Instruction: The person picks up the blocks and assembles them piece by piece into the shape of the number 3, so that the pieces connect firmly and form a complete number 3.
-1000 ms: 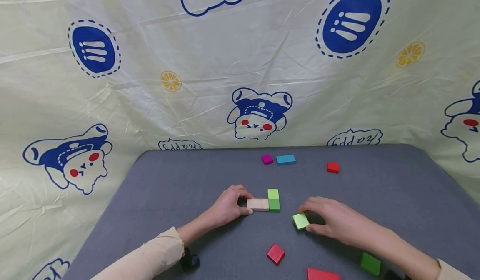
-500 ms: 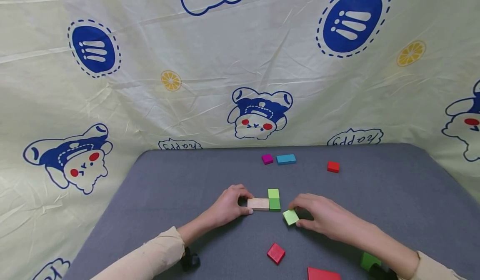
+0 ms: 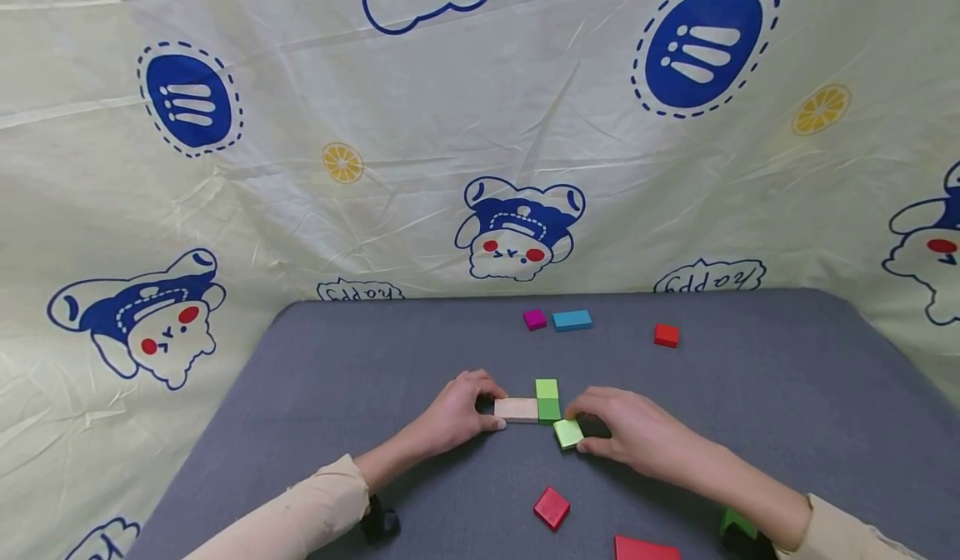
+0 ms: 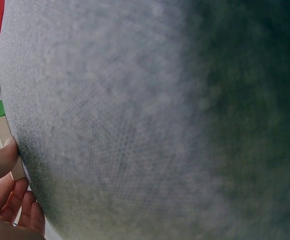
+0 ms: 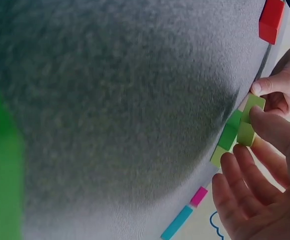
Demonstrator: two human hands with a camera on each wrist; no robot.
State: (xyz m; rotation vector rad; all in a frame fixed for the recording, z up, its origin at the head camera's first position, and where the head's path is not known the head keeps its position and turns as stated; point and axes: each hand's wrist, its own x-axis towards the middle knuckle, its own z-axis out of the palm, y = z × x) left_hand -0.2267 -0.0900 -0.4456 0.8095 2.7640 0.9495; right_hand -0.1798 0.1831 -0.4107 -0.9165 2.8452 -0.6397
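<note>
My left hand (image 3: 452, 414) pinches the left end of a plain wooden block (image 3: 516, 410) lying on the grey table; in the left wrist view the thumb presses on this wooden block (image 4: 4, 131). A green block (image 3: 549, 410) sits against its right end, with a lime-green block (image 3: 547, 388) right behind that one. Between thumb and fingers my right hand (image 3: 641, 433) holds a pale green block (image 3: 568, 434), turned slightly, close to the green block's front right corner. In the right wrist view this pale green block (image 5: 252, 107) overlaps the row.
Nearer the front lie a red block (image 3: 552, 507), a larger red block (image 3: 647, 548) and a green block (image 3: 738, 524) partly hidden by the right wrist. Farther back are a magenta block (image 3: 535, 319), a blue block (image 3: 572, 320) and a red block (image 3: 666, 335). A printed cloth hangs behind.
My right hand has moved left with the pale green block, bringing it close to the green block. The left hand and the wooden block have stayed in place.
</note>
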